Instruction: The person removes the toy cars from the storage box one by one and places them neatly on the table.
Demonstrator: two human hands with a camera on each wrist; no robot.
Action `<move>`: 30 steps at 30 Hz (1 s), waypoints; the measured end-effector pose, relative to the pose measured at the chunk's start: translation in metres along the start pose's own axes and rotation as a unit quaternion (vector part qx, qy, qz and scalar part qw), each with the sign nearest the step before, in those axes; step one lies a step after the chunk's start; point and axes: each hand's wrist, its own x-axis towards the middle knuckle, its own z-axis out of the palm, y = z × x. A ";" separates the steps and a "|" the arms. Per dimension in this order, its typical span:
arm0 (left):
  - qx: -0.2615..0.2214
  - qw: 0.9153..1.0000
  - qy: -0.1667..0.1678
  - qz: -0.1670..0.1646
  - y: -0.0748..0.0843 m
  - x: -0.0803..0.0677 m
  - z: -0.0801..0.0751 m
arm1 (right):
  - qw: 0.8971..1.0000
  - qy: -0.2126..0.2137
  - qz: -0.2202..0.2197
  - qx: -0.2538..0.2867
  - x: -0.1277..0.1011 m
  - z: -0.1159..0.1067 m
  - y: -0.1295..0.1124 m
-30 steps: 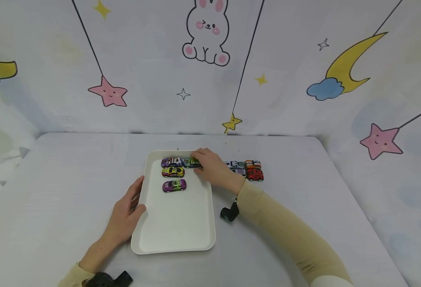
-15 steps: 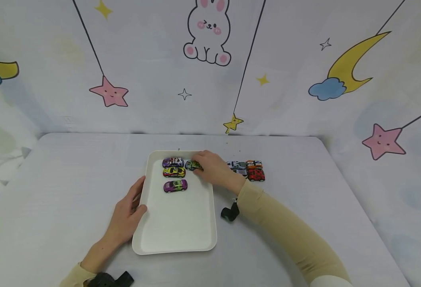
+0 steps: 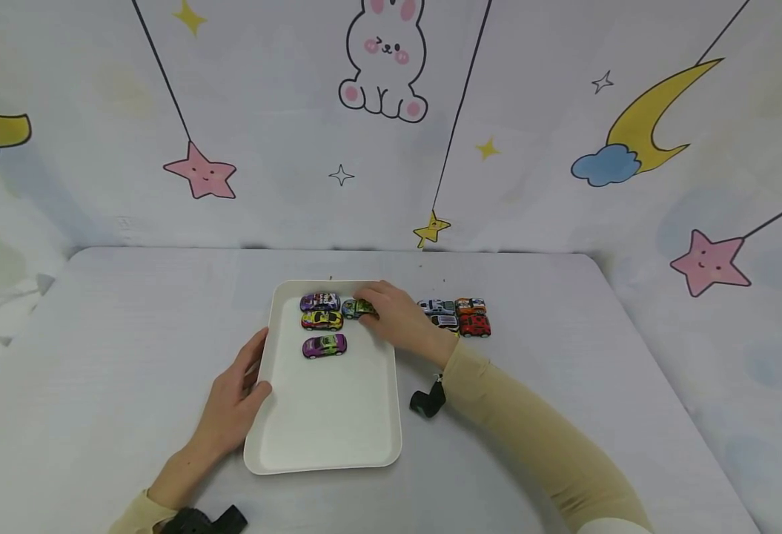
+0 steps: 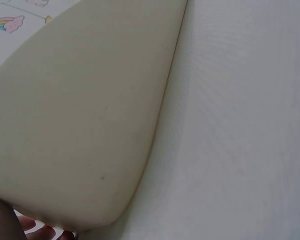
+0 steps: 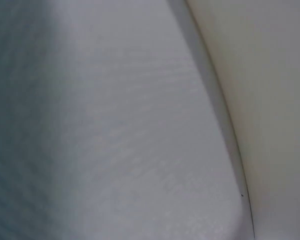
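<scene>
A white tray (image 3: pixel 327 415) lies on the table, with several toy cars near its far end. My left hand (image 3: pixel 230 404) holds the tray's left side, the thumb at the rim and the fingers along the outer wall. In the left wrist view, some fingertips (image 4: pixel 40 232) show at the tray's edge. My right hand (image 3: pixel 397 315) reaches over the tray's right rim and pinches a green toy car (image 3: pixel 356 308), whose right end the fingers hide. Left of it sit a purple-and-white car (image 3: pixel 320 302) and a yellow car (image 3: pixel 322 320). Nearer lies a purple-and-green car (image 3: pixel 325 345).
Several more toy cars stand right of the tray, among them a red one (image 3: pixel 474 325), an orange one (image 3: pixel 471 305) and a silver-blue one (image 3: pixel 437 306). My right forearm crosses the table's right half. A printed cloth wall (image 3: pixel 284 111) rises behind the table.
The green toy car has shifted slightly down and to the right, apart from the purple-and-white car, with my right hand on it. The left hand and tray stay in place.
</scene>
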 end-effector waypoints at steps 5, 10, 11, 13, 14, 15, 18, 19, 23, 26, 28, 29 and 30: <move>-0.002 1.000 -0.003 -0.001 0.000 0.000 0.001 | 1.000 0.003 0.002 0.012 -0.002 0.001 0.001; 0.001 1.000 -0.002 0.001 0.000 0.000 0.001 | 1.000 0.004 -0.005 0.018 -0.002 0.000 0.002; 0.002 1.000 -0.002 0.001 -0.001 0.000 0.001 | 1.000 0.006 -0.009 0.016 -0.003 0.000 0.002; 0.001 1.000 -0.003 0.002 0.000 0.001 0.001 | 1.000 0.010 -0.021 0.013 -0.004 -0.001 0.002; 0.000 1.000 -0.003 0.001 0.000 0.000 0.001 | 0.999 0.013 -0.028 0.011 -0.005 -0.001 0.001; 0.001 1.000 -0.002 0.001 0.000 0.000 0.000 | 0.999 0.015 -0.035 0.008 -0.006 -0.001 0.001; 0.001 1.000 0.000 0.000 0.000 -0.001 0.000 | 0.998 0.020 -0.059 0.012 -0.010 -0.002 -0.002; 0.001 1.000 0.001 0.000 0.000 -0.001 -0.001 | 0.998 0.020 -0.066 0.012 -0.012 -0.002 -0.003; -0.002 1.000 0.000 0.001 0.000 -0.001 -0.001 | 0.996 0.035 -0.084 0.015 -0.017 -0.002 -0.008; -0.003 1.000 0.000 0.001 0.000 0.000 0.000 | 0.994 0.054 -0.093 0.015 -0.022 -0.003 -0.010; -0.002 1.000 0.000 0.001 0.001 0.000 0.000 | 0.992 0.068 -0.101 0.020 -0.026 -0.005 -0.011; -0.001 1.000 0.000 0.001 0.001 0.000 0.000 | 0.991 0.076 -0.106 0.022 -0.027 -0.005 -0.011; -0.002 1.000 -0.001 0.001 0.002 0.000 0.001 | 0.990 0.083 -0.110 0.025 -0.029 -0.006 -0.011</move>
